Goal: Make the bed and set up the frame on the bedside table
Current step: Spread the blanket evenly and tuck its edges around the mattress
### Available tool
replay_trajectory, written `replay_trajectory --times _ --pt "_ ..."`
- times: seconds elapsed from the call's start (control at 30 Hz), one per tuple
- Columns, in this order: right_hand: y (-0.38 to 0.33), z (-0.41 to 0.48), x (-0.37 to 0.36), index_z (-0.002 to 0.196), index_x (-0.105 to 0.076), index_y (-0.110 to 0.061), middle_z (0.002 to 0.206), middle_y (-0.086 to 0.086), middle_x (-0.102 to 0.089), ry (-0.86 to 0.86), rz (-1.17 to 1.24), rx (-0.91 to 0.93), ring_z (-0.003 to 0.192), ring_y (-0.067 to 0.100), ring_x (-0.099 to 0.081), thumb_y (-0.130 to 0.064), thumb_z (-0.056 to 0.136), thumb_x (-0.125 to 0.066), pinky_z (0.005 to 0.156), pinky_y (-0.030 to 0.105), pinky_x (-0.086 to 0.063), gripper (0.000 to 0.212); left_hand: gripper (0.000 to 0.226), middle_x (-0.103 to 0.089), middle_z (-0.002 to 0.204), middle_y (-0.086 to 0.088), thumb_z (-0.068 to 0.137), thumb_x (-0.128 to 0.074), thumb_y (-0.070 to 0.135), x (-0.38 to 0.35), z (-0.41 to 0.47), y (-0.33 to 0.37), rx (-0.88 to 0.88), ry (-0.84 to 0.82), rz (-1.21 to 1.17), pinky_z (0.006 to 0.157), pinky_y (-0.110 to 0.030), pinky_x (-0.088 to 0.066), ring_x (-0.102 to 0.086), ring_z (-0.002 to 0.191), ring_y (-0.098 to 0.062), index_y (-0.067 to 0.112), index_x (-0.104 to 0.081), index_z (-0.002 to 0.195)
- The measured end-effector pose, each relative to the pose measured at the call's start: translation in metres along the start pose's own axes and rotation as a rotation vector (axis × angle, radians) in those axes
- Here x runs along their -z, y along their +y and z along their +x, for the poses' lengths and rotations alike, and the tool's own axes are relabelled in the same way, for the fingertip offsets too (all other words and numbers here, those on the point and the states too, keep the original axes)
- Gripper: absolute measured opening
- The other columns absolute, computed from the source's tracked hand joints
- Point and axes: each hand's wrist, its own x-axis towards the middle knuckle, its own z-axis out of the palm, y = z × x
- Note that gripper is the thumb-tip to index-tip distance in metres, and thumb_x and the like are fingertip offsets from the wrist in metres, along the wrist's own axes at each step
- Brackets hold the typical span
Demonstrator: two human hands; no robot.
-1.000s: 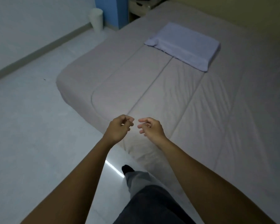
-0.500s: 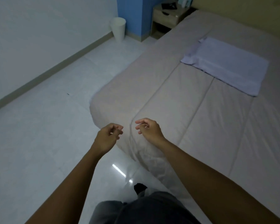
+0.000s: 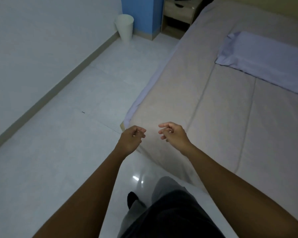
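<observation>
The bed (image 3: 222, 117) fills the right half of the head view, covered by a smooth beige quilt. A pale lilac pillow (image 3: 265, 60) lies flat near its head. A wooden bedside table (image 3: 178, 16) stands at the top, beyond the bed's head, with dark items on top that I cannot identify. My left hand (image 3: 131, 139) hovers at the bed's near corner with fingers loosely curled and nothing in them. My right hand (image 3: 173, 133) floats just above the quilt beside it, fingers apart and empty. The two hands are close together but not touching.
A white waste bin (image 3: 125, 27) stands against the wall by a blue wall panel (image 3: 141, 12). Pale tiled floor (image 3: 67, 134) stretches to the left of the bed. My legs in dark trousers and a dark sock (image 3: 132, 198) are at the bottom.
The view has swung left and forward along the bed's side, so the bedside table and bin are nearer. Both hands stay raised together, now over the bed's corner, slightly further apart.
</observation>
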Motion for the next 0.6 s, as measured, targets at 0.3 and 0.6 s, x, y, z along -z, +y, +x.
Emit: replay_trajectory --times 0.3,0.6 --pt "-0.015 0.069 -0.063 0.106 -0.072 -0.024 0.091 -0.003 -0.077 0.130 0.087 -0.138 0.078 0.019 -0.074 -0.008 0.093 -0.050 0.074 0.036 -0.059 0.030 0.022 -0.069 0.101 -0.010 0.102 -0.047 0.020 0.075 0.118 0.002 0.005 -0.200 0.001 0.064 -0.018 -0.049 -0.066 0.089 -0.023 0.013 -0.068 0.102" --pt "-0.030 0.166 -0.091 0.110 -0.072 -0.019 0.093 0.005 -0.077 0.259 0.211 -0.283 0.072 0.017 -0.071 -0.006 0.093 -0.050 0.059 0.016 -0.051 0.029 0.025 -0.072 0.102 -0.005 0.102 -0.048 0.027 0.100 0.232 0.030 -0.020 -0.304 0.171 0.060 -0.010 -0.048 -0.068 0.085 -0.014 0.014 -0.068 0.107"
